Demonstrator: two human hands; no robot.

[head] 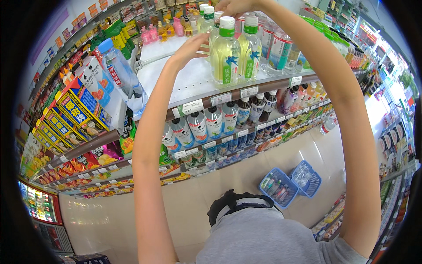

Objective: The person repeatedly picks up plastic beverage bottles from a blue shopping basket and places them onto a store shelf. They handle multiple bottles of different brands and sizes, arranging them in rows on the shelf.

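Two bottles of pale green tea, a left one (226, 52) and a right one (250, 49), stand upright at the front edge of the white top shelf (165, 77). Behind the left one, more white-capped bottles (208, 21) run back in a row. My left hand (193, 49) is beside that row, fingers stretched and spread at the bottles' left side; its fingertips are partly hidden. Over the caps at the back, my right hand (235, 7) reaches down with bent fingers. The front bottles hide part of it, so its grip does not show.
Clear labelled bottles (279, 49) crowd the shelf to the right. A large water bottle (120, 72) leans at the left, by yellow-and-blue boxes (82, 105). Lower shelves hold drinks (212, 120). Two blue baskets of bottles, one left (279, 186) and one right (306, 178), sit on the floor.
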